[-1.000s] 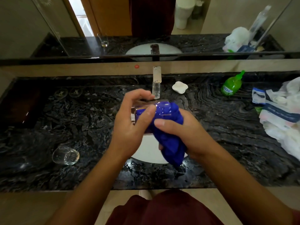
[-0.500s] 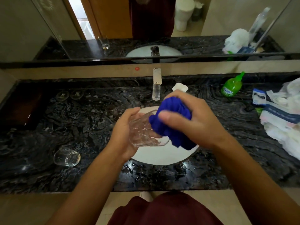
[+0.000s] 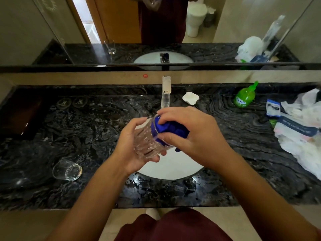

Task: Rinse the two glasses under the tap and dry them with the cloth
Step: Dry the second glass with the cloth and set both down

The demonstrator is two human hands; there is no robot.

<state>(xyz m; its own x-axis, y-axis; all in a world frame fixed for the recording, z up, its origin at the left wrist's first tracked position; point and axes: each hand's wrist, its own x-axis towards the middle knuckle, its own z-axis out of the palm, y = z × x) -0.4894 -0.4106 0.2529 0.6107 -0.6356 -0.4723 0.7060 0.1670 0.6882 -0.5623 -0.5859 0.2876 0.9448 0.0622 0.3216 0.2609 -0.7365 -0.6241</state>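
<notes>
Glass (mouth rightward) gripped by left hand; right hand clutches blue cloth stuffed inside.

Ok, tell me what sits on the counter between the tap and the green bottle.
A white soap dish, seen in the head view, between tap and green bottle.

Counter: black veined marble, wet sheen near front edge | Basin: white oval undermount | Wall: beige strip below wide mirror | Reflection: wooden door, 1 white toilet | Light: soft daylight
</notes>
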